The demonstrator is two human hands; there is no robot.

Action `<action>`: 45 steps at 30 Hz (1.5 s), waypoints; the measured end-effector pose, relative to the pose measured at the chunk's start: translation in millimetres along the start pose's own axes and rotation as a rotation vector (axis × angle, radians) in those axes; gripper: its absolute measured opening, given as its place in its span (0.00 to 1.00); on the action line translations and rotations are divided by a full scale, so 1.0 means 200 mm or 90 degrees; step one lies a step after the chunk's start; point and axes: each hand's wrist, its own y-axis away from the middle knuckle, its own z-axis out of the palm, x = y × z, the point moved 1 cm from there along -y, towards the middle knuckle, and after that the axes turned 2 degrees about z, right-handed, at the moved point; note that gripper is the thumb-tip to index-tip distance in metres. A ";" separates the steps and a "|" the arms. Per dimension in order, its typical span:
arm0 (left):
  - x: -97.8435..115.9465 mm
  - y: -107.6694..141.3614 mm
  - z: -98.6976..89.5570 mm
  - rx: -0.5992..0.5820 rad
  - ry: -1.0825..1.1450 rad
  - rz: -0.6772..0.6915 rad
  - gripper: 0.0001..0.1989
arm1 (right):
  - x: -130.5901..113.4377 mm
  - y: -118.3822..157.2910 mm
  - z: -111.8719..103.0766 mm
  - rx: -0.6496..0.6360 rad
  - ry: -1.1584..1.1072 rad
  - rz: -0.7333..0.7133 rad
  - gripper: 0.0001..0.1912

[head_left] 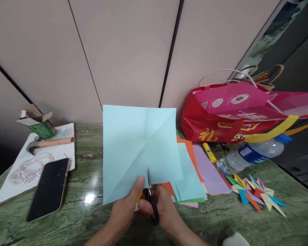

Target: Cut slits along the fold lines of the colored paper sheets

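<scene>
A light blue sheet of paper [128, 143] with diagonal and vertical creases is held up above the table. My left hand [125, 205] grips its lower edge, the thumb lying on the front of the sheet. In my right hand [161, 205] is a pair of scissors [154, 206] with black handles. One blade shows in front of the paper, pointing away from me at the bottom edge, where the sheet is cut along a line. Behind and right of the sheet lies a pile of coloured paper [191, 177] in blue, orange, green and pink.
On the left, a white board [5, 181] carries a hammer [55, 141], pink beads [28, 169], a small green box [42, 128] and a phone [48, 189]. To the right are a red gift bag [207, 116], a water bottle [254, 153], a glue stick [209, 152] and folded paper pieces [256, 193].
</scene>
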 end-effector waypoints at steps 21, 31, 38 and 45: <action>0.01 0.00 -0.01 -0.020 -0.049 0.029 0.16 | 0.04 0.00 -0.02 0.059 0.091 0.033 0.28; 0.00 0.00 -0.01 -0.041 -0.051 0.014 0.16 | 0.05 0.00 -0.03 0.061 0.109 0.044 0.28; 0.01 0.00 0.00 -0.031 -0.041 0.021 0.13 | 0.03 0.00 -0.03 0.062 0.098 0.029 0.28; 0.05 0.02 0.02 -0.005 -0.089 0.018 0.11 | 0.04 0.00 -0.04 0.072 0.103 0.023 0.26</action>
